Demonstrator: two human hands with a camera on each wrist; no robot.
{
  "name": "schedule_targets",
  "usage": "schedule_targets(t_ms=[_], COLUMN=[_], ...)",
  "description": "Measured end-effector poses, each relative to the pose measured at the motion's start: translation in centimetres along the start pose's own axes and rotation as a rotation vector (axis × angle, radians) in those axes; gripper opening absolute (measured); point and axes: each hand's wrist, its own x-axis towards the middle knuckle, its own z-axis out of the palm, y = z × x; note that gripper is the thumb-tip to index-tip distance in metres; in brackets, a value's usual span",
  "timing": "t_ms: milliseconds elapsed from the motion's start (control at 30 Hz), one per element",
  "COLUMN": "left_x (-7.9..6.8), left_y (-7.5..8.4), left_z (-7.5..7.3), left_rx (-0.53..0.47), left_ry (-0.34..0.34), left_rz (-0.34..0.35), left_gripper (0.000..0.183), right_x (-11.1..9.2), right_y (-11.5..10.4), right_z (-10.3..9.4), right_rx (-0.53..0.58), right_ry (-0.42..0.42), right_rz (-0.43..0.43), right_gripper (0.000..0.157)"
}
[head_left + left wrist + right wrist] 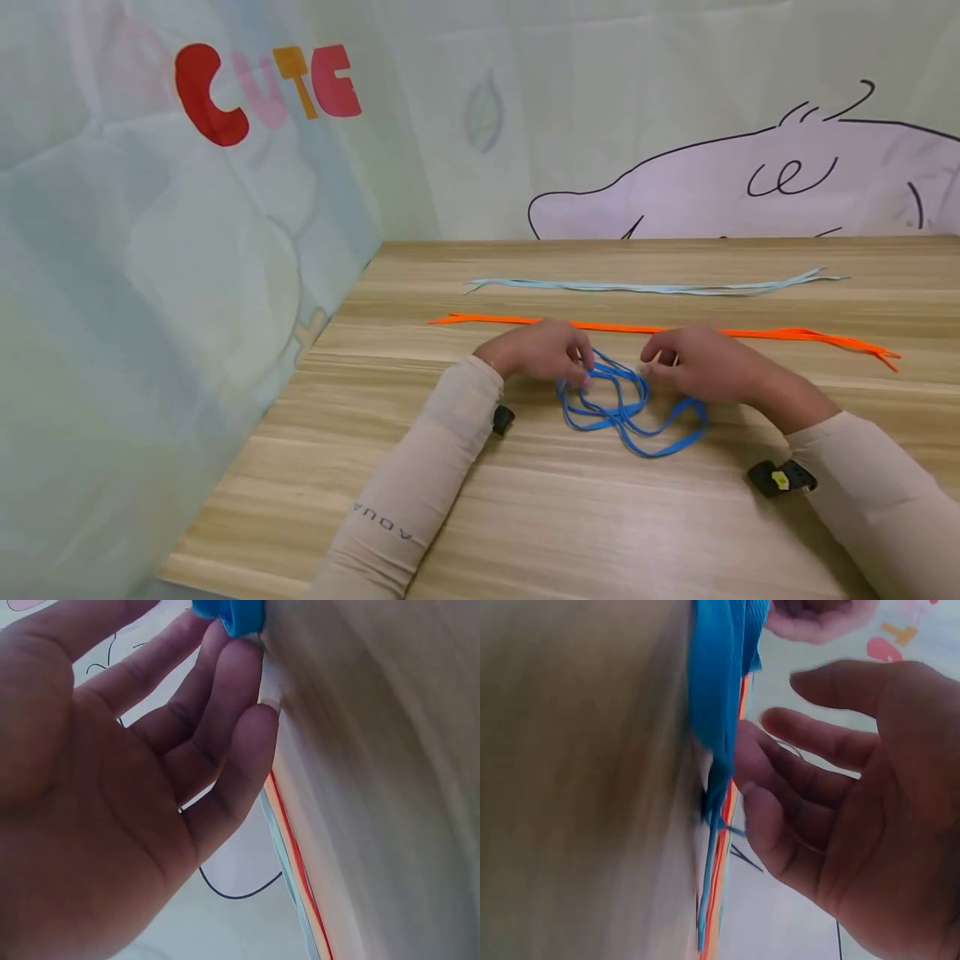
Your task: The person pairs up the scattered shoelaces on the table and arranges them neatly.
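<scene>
A flat blue shoelace [624, 414] lies in loose, overlapping loops on the wooden table, between and in front of both hands. My left hand [546, 350] is at the loops' left side, its fingers loosely bent. In the left wrist view, the fingertips [247, 667] are right at a blue loop [244, 616]; the thumb's tip is outside that view. My right hand [701, 364] hovers at the right of the loops, fingers relaxed. The right wrist view shows its thumb apart from the fingers, with fingertips [763, 814] beside the blue lace [714, 682] and nothing pinched.
Behind the hands, an orange shoelace [622, 327] stretches across the wooden table [360, 433]. Farther back lies a pale blue shoelace [645, 288], parallel to it. A printed cloth [450, 108] hangs along the table's left and far edges.
</scene>
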Motion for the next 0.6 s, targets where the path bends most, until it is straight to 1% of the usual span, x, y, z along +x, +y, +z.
schedule_targets(t_ms=[100, 267, 433, 533, 600], left_x=[0.2, 0.3, 0.0, -0.1, -0.2], left_y=[0.1, 0.2, -0.1, -0.4, -0.5], left_z=[0.3, 0.5, 0.3, 0.1, 0.0], left_rx=[0.001, 0.012, -0.02, -0.041, -0.059], left_ry=[-0.018, -0.036, -0.081, -0.102, -0.107], left_rz=[-0.002, 0.012, 0.032, 0.045, 0.043], left_gripper=[0.013, 0.01, 0.004, 0.004, 0.004], right_x=[-0.1, -0.3, -0.2, -0.2, -0.1], right_y=[-0.4, -0.9, -1.4, -1.7, -2.0], right_z=[0.3, 0.5, 0.7, 0.8, 0.9], right_rx=[0.041, 0.073, 0.086, 0.097, 0.13], right_ry=[-0.067, -0.125, -0.178, -0.225, -0.267], right_rz=[-0.011, -0.044, -0.086, -0.108, -0.106], right_gripper=[0.025, 0.021, 0.013, 0.013, 0.015])
